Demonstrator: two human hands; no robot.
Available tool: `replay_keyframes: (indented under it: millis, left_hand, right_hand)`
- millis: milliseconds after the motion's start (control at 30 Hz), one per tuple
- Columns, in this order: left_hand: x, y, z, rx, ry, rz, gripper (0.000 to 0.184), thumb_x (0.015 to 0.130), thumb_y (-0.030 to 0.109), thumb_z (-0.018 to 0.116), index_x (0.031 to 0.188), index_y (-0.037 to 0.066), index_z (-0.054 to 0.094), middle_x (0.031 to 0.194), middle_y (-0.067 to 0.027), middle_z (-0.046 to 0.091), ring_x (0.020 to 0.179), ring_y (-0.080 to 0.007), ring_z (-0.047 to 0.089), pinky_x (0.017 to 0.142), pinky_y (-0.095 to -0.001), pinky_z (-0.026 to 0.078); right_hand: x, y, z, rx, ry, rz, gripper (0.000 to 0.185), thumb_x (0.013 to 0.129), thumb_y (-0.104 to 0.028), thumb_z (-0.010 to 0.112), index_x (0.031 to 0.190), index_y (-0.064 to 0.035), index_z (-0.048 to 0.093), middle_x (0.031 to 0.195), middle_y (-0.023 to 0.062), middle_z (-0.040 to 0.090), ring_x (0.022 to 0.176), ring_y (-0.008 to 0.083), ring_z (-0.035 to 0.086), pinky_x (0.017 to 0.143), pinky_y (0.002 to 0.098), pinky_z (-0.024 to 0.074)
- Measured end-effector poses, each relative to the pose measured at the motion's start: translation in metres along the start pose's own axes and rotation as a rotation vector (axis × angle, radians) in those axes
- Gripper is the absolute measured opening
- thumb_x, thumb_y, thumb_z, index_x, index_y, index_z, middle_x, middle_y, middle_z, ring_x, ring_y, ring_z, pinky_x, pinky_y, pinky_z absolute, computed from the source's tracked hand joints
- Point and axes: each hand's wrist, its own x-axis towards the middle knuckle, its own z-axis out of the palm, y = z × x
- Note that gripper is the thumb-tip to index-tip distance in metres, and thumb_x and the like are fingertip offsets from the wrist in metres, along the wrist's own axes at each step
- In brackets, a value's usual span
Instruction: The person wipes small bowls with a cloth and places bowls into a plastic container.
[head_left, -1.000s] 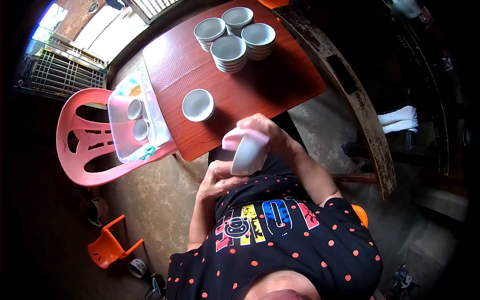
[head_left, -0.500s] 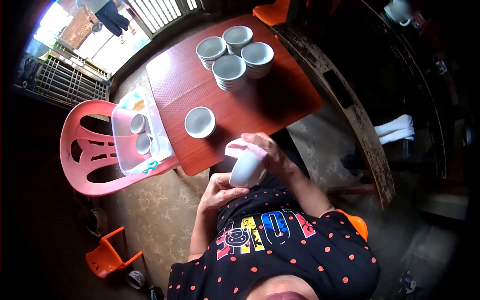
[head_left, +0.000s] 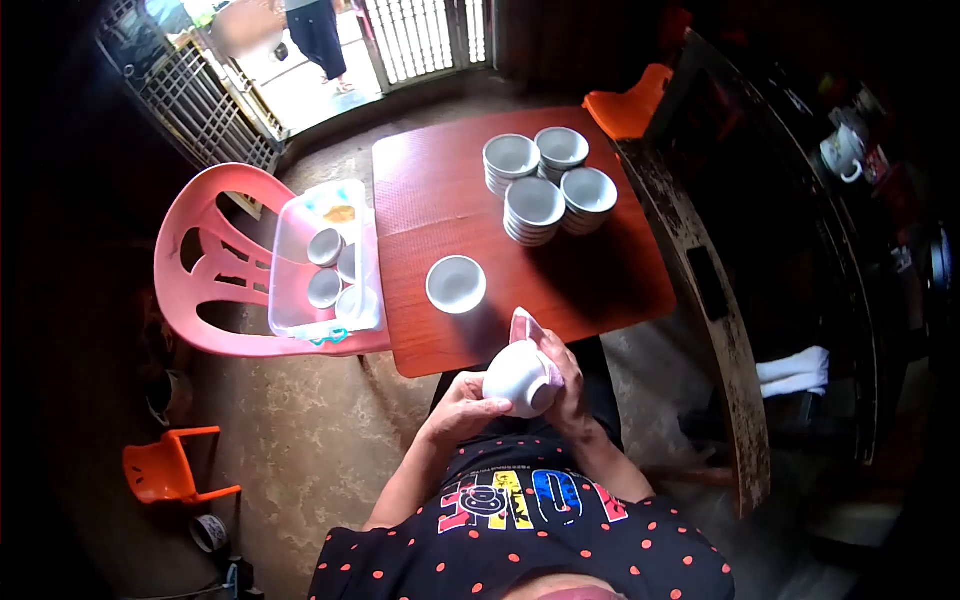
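A white bowl is tipped on its side over my lap, its foot turned to the right. My left hand grips its left side. Against the bowl's right side, my right hand holds a pink cloth whose corner sticks up above the bowl. One upright bowl stands near the front of the red-brown table. Farther back are several stacks of bowls. To the left, a clear plastic box contains several bowls.
The box sits on a pink chair. A worn wooden bench runs along the table's right side. Orange chairs stand at lower left and behind the table. A person stands in the bright doorway.
The bowl between my hands has turned, so its foot now shows on the right. The cloth's corner points up. The view has shifted, bringing more of the doorway and person into sight.
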Motion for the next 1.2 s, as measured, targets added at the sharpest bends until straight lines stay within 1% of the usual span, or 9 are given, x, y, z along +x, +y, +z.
replay_keyframes:
  millis: [33,167,200,400,633,700,833,1000,1200]
  left_hand:
    - [-0.001,-0.003,-0.005,-0.019,0.009,-0.016,0.035,0.073,0.005,0.072,0.104,-0.007,0.062,0.102,-0.0128,0.065,0.095,-0.0206,0.062,0.088,-0.034,0.047]
    - [0.001,-0.002,-0.001,0.027,-0.142,0.035,0.036,0.074,0.011,0.073,0.107,0.0,0.06,0.102,-0.0053,0.062,0.095,-0.0146,0.059,0.085,-0.0287,0.048]
    - [0.002,-0.001,0.006,-0.048,-0.168,0.019,0.039,0.074,0.011,0.072,0.109,0.001,0.058,0.102,-0.0042,0.059,0.096,-0.0142,0.058,0.084,-0.0281,0.047]
    - [0.007,-0.007,-0.009,-0.508,-0.088,0.195,0.054,0.074,0.01,0.073,0.12,-0.007,0.05,0.114,-0.0155,0.059,0.107,-0.0253,0.058,0.096,-0.0407,0.046]
    - [0.001,-0.005,-0.012,-0.225,-0.311,0.052,0.039,0.075,0.005,0.07,0.112,-0.003,0.058,0.1,-0.0074,0.064,0.095,-0.0162,0.061,0.085,-0.0301,0.048]
    - [-0.003,0.004,0.012,-0.112,-0.117,0.044,0.038,0.074,0.007,0.072,0.108,-0.002,0.059,0.102,-0.0092,0.063,0.095,-0.0192,0.061,0.09,-0.0344,0.046]
    - [0.0,0.002,0.016,0.048,-0.005,0.161,0.035,0.076,0.007,0.072,0.107,-0.004,0.062,0.104,-0.0094,0.064,0.096,-0.0167,0.061,0.09,-0.0319,0.046]
    - [-0.004,0.021,0.014,0.001,-0.067,0.001,0.042,0.079,0.01,0.071,0.115,-0.005,0.056,0.107,-0.0097,0.063,0.098,-0.0169,0.06,0.089,-0.0324,0.047]
    - [0.014,0.005,0.001,-0.517,0.02,0.187,0.058,0.083,0.019,0.065,0.13,-0.002,0.041,0.122,-0.0145,0.056,0.11,-0.0257,0.056,0.095,-0.0407,0.046]
  right_hand:
    - [0.001,-0.003,0.003,0.232,0.013,0.204,0.039,0.091,-0.025,0.041,0.116,0.0006,0.057,0.113,0.0162,0.057,0.103,0.0232,0.056,0.09,0.0319,0.0434]
    - [0.031,-0.043,-0.001,-0.689,-0.732,-0.495,0.026,0.083,-0.017,0.053,0.101,-0.0073,0.067,0.104,0.0112,0.064,0.099,0.0257,0.06,0.087,0.035,0.0477]
    - [0.033,-0.051,0.002,-0.564,-0.741,-0.342,0.025,0.079,-0.017,0.057,0.1,-0.0076,0.068,0.101,0.0103,0.065,0.097,0.0285,0.062,0.087,0.0375,0.0491]
    - [0.003,0.02,0.018,-0.607,0.024,-0.713,0.034,0.088,-0.009,0.054,0.12,-0.0025,0.046,0.116,0.0164,0.057,0.121,0.0392,0.046,0.101,0.0479,0.038]
    - [0.03,-0.061,0.004,-0.535,-0.639,-0.144,0.026,0.087,-0.015,0.051,0.102,0.0008,0.065,0.116,0.0166,0.057,0.105,0.0282,0.058,0.091,0.0347,0.0448]
    - [0.032,-0.053,0.003,-0.338,-0.577,0.071,0.028,0.086,-0.014,0.048,0.101,0.0021,0.066,0.112,0.0174,0.059,0.104,0.0253,0.058,0.089,0.0339,0.0455]
    - [-0.006,0.006,0.034,0.403,0.319,0.109,0.049,0.094,-0.04,0.04,0.122,-0.0019,0.053,0.11,0.0126,0.059,0.099,0.0236,0.058,0.088,0.0355,0.0466]
    - [0.019,-0.002,-0.004,0.375,-0.133,0.428,0.044,0.093,-0.034,0.041,0.116,0.0009,0.056,0.104,0.0104,0.062,0.096,0.0167,0.059,0.084,0.0322,0.0481]
    - [0.001,0.005,0.019,-0.606,-0.019,-0.391,0.05,0.099,-0.034,0.029,0.133,0.0012,0.039,0.139,0.0224,0.034,0.132,0.036,0.03,0.108,0.0437,0.0238]
